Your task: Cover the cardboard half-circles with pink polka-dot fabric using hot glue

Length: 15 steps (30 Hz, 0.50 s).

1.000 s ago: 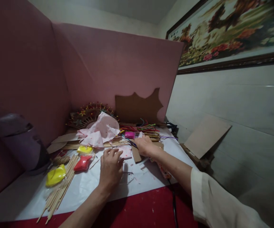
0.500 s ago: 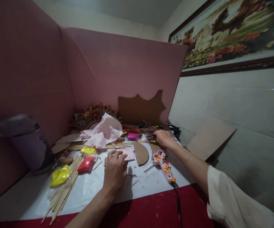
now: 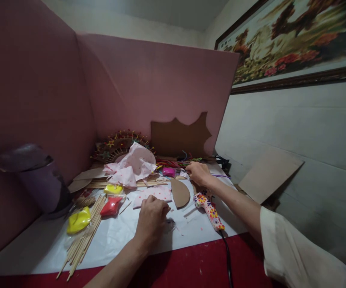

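Observation:
My left hand [image 3: 152, 218] is low over the white sheet, its fingers curled together. Anything they hold is hidden. Just beyond it lies a flat piece of pink spotted fabric [image 3: 157, 193]. My right hand [image 3: 198, 173] reaches to the back of the table, fingers bent down among bundled coloured pipe cleaners [image 3: 176, 163]; what it grips I cannot make out. A thin purple strip [image 3: 221, 176] shows behind that wrist. Under the right forearm rests a flower-patterned glue gun [image 3: 209, 211], with a half-round cardboard piece [image 3: 180, 193] to its left.
Wooden sticks [image 3: 83, 244] lie at left near yellow [image 3: 79, 221] and red [image 3: 111, 205] clay packets. A magenta packet [image 3: 169, 172] and crumpled spotted fabric [image 3: 132, 168] sit farther back. A purple bin [image 3: 42, 188] stands left; jagged cardboard [image 3: 180, 138] leans on the pink panel.
My left hand has shifted slightly right and its fingers have curled in, uncovering more spotted fabric. My right hand has moved a little; the purple strip now shows beside its wrist.

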{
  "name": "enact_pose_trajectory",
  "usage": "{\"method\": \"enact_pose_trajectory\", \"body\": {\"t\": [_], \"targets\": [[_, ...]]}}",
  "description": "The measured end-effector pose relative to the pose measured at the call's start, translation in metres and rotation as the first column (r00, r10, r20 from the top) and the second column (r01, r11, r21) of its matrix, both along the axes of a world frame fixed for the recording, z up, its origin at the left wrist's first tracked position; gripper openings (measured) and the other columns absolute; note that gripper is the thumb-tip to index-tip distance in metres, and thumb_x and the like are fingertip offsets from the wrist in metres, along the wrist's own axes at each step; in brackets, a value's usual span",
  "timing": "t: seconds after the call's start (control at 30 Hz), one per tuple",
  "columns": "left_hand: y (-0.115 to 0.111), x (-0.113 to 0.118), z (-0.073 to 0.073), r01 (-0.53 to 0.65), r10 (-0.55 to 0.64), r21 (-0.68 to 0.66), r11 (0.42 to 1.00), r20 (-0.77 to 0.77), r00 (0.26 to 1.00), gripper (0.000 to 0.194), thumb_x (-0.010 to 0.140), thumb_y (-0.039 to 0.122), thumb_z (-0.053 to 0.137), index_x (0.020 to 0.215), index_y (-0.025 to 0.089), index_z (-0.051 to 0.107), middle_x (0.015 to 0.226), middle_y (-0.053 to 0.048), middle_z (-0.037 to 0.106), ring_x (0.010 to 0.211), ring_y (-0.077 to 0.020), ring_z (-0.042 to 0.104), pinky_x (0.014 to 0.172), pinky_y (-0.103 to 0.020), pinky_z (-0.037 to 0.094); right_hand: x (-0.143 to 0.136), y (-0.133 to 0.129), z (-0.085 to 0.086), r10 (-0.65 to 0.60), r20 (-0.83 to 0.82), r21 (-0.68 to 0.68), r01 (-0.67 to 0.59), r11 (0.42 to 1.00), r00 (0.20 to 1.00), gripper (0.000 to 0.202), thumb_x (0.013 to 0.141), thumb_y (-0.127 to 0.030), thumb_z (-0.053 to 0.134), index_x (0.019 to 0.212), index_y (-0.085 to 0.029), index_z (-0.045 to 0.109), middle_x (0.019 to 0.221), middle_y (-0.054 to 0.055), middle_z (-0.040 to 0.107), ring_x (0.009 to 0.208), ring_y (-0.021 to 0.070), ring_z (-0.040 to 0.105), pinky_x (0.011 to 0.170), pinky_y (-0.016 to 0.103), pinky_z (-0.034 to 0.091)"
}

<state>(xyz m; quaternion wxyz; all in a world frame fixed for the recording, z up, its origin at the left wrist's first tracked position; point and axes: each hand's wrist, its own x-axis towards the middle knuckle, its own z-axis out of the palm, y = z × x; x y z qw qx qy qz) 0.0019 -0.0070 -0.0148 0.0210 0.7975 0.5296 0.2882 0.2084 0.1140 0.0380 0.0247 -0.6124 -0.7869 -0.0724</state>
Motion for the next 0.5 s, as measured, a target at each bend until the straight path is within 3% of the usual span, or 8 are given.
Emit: {"method": "enact_pose_trajectory", "body": {"t": [0.1,0.2,0.3,0.4,0.5], "targets": [[-0.003,0.003,-0.001,-0.004,0.004,-0.020,1.000,-0.001,1.000,0.022,0.086,0.020,0.050,0.069,0.018,0.064,0.072,-0.008,0.063,0.076,-0.0232,0.055,0.069,-0.035,0.040,-0.030,-0.006,0.006,0.120,-0.065,-0.016,-0.121,0.993,0.991,0.018,0.088,-0.026,0.054,0.097,-0.018,0.067,0.100,0.006,0.068,0.095,0.0214,0.062,0.080,0.035,0.046],[-0.006,0.004,0.000,-0.022,0.022,-0.028,0.999,-0.005,1.000,0.022,0.085,0.013,0.044,0.075,0.017,0.062,0.075,-0.009,0.061,0.077,-0.0231,0.054,0.068,-0.035,0.039,-0.061,-0.010,0.008,0.261,-0.138,-0.035,-0.268,0.963,0.955,0.025,0.083,-0.016,0.052,0.095,-0.024,0.072,0.096,0.003,0.072,0.092,0.0201,0.064,0.072,0.024,0.044],[-0.010,0.004,0.003,0.004,-0.004,-0.033,0.999,-0.020,1.000,0.020,0.077,0.004,0.048,0.081,0.018,0.062,0.082,-0.008,0.064,0.084,-0.0243,0.053,0.071,-0.036,0.039,-0.091,-0.011,0.010,0.407,-0.191,-0.054,-0.423,0.904,0.893,0.035,0.079,-0.011,0.050,0.105,-0.026,0.069,0.102,0.001,0.071,0.092,0.0171,0.064,0.071,0.020,0.043],[-0.015,0.005,0.007,0.051,-0.053,-0.041,0.998,-0.040,0.998,0.013,0.075,0.012,0.054,0.077,0.020,0.064,0.087,-0.007,0.066,0.089,-0.0268,0.052,0.075,-0.040,0.038,-0.119,-0.011,0.013,0.527,-0.202,-0.077,-0.550,0.832,0.826,0.045,0.075,-0.007,0.051,0.113,-0.027,0.066,0.107,0.000,0.069,0.093,0.0163,0.063,0.074,0.019,0.043],[-0.020,0.006,0.008,0.067,-0.069,-0.044,0.997,-0.042,0.997,0.013,0.079,0.020,0.053,0.078,0.021,0.066,0.084,-0.008,0.067,0.091,-0.0276,0.053,0.080,-0.043,0.036,-0.146,-0.012,0.014,0.610,-0.162,-0.109,-0.629,0.770,0.776,0.043,0.073,-0.007,0.056,0.108,-0.029,0.068,0.124,0.002,0.060,0.106,0.0199,0.056,0.083,0.023,0.042]]}}
